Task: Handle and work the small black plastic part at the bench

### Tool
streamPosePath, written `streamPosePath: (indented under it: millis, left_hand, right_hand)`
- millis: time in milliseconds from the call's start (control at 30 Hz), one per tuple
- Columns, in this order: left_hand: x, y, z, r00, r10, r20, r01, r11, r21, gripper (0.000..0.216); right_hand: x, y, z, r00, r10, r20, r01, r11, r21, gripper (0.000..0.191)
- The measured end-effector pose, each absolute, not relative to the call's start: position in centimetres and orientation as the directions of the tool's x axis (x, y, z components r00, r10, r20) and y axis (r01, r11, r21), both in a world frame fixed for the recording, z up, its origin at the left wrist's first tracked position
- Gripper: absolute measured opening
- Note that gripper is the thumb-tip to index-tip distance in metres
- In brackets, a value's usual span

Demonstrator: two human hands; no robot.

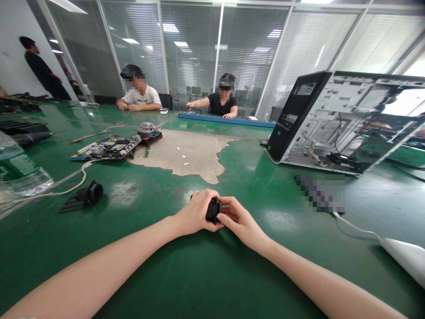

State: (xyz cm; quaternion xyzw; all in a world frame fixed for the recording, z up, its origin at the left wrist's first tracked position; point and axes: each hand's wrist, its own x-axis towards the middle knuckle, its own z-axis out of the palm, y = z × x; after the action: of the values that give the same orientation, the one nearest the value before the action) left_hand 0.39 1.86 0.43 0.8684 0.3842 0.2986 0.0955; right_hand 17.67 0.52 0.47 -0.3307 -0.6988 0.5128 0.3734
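A small black plastic part (211,211), boxy in shape, is held between my two hands just above or on the green table; its exact kind does not show. My left hand (196,213) wraps round it from the left, covering much of it. From the right, my right hand (241,220) pinches its near end with thumb and fingers. Off to the left lies another black plastic piece (86,195) with a round opening and a slatted flat part.
An open computer case (299,124) stands at right, near a power bank (395,252) on a cable. At left are a circuit board (108,148), a cooler fan (148,130) and a water bottle (20,168). Two people sit across the green table (186,274); another stands far left.
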Motion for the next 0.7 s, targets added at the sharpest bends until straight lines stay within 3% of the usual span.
streamPosePath:
  millis: [267,467,700]
  left_hand:
    - [0.26,1.79,0.59,0.525,0.730,0.437,0.615,-0.681,0.398,0.056]
    - [0.08,1.93,0.47,0.488,0.755,0.439,0.634,-0.652,0.417,0.055]
    - [0.07,1.62,0.20,0.567,0.669,0.480,0.565,-0.740,0.364,0.058]
  right_hand:
    - [17.69,0.39,0.31,-0.437,0.843,0.314,0.059,0.375,-0.925,0.025]
    - [17.82,0.62,0.57,-0.392,0.906,0.161,0.011,0.179,-0.984,0.030]
    - [17.34,0.96,0.66,-0.432,0.895,0.112,0.019,0.134,-0.991,0.030]
